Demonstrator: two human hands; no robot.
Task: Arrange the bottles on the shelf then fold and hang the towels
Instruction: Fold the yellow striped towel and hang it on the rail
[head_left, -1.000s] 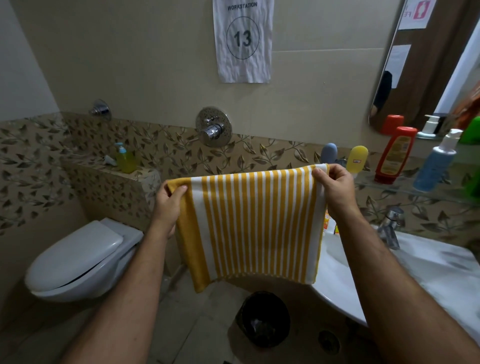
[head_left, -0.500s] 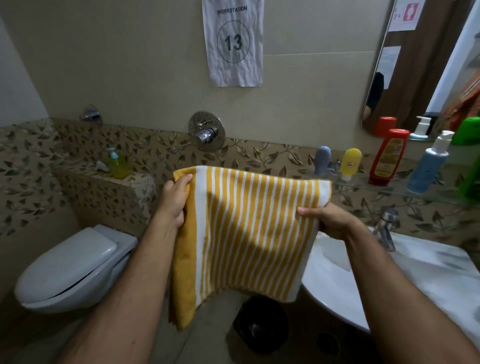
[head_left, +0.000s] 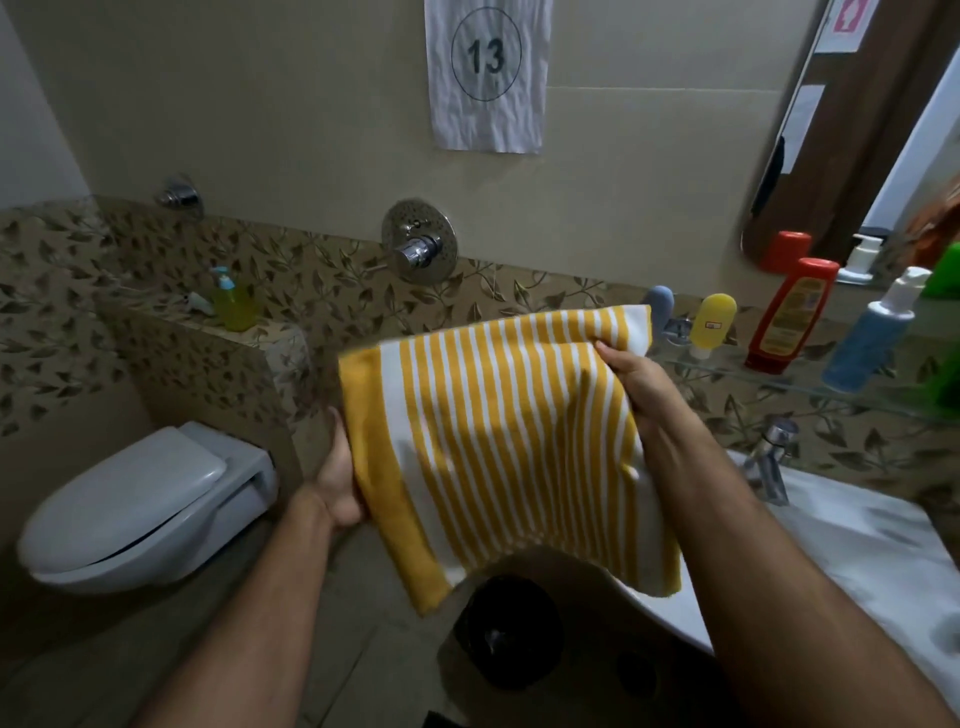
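- At the far left we see a white wall-hung toilet with its lid down (head_left: 140, 509), under a low ledge faced in leaf-patterned tile (head_left: 208, 358).
- On that ledge stands a small yellow-green pump bottle with a blue top (head_left: 234, 304), with a pale small object just beside it, too blurred for us to name.
- Our left hand (head_left: 340, 483) holds the left edge of the yellow-and-white striped cloth towel (head_left: 498, 441); the fingers go behind the fabric and are hidden, so we cannot tell exactly how they close on it.
- The towel is folded and held in the air in front of us, between toilet and basin, tilted, with its solid yellow border on the left.
- Above it on the wall are a round chrome mixer valve (head_left: 418, 240) and a crumpled white paper sign with the number 13 (head_left: 487, 73).
- Below the towel a black round bin (head_left: 511, 631) sits on the floor.
- Our right hand (head_left: 641, 382) lies on the towel's upper right part, thumb on the front and fingers curled round the edge, pinching the cloth.
- Behind that hand, on the glass wall shelf (head_left: 789, 384), we see from left to right a grey-blue tube (head_left: 660, 306), a yellow tube standing on its cap (head_left: 714, 325), a red bottle with a yellow label (head_left: 792, 317), a blue bottle with a white pump (head_left: 872, 332) and something bright green (head_left: 940, 384) cut off by the frame edge.
- A chrome tap (head_left: 771, 457) stands at the back of the white basin (head_left: 852, 540) at the right.
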